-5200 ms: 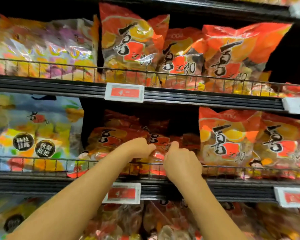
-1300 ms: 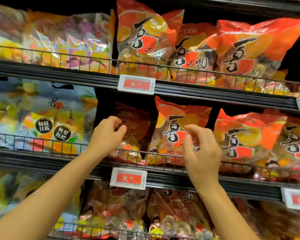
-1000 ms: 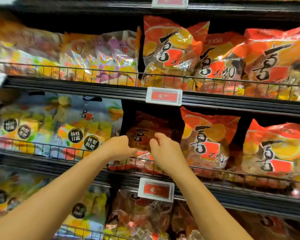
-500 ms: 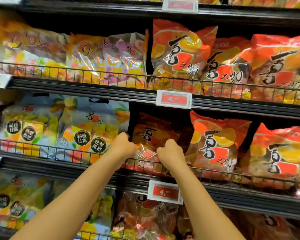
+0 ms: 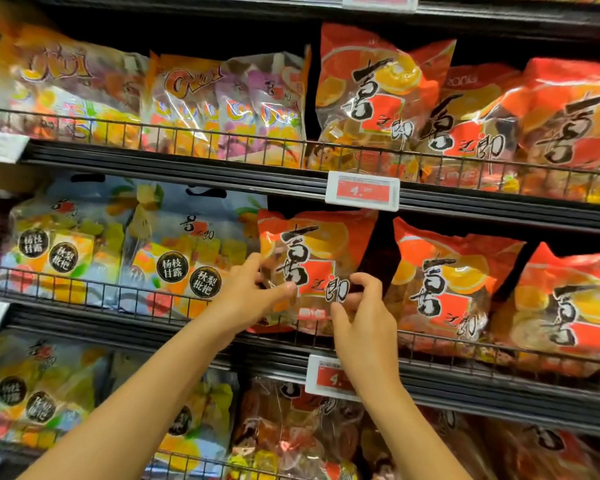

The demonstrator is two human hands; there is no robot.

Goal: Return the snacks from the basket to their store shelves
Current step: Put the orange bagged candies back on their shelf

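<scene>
An orange snack bag with black brush lettering [image 5: 317,258] stands upright on the middle shelf [image 5: 118,327], behind the wire front rail. My left hand [image 5: 248,299] holds its left lower edge, thumb across the front of the bag. My right hand [image 5: 361,317] is at its right lower part, fingers curled against the wrapper. Two more orange bags of the same kind [image 5: 444,285] stand to its right.
Pale blue fruit-jelly bags [image 5: 184,251] fill the middle shelf to the left. The upper shelf holds mixed-colour bags [image 5: 222,102] and more orange bags [image 5: 371,95]. Red price tags [image 5: 362,191] hang on the shelf edges. Further bags sit on the lower shelf [image 5: 291,434].
The orange bag, leaning back in shadow before, now stands upright at the front of the shelf. Both hands have spread to its two sides.
</scene>
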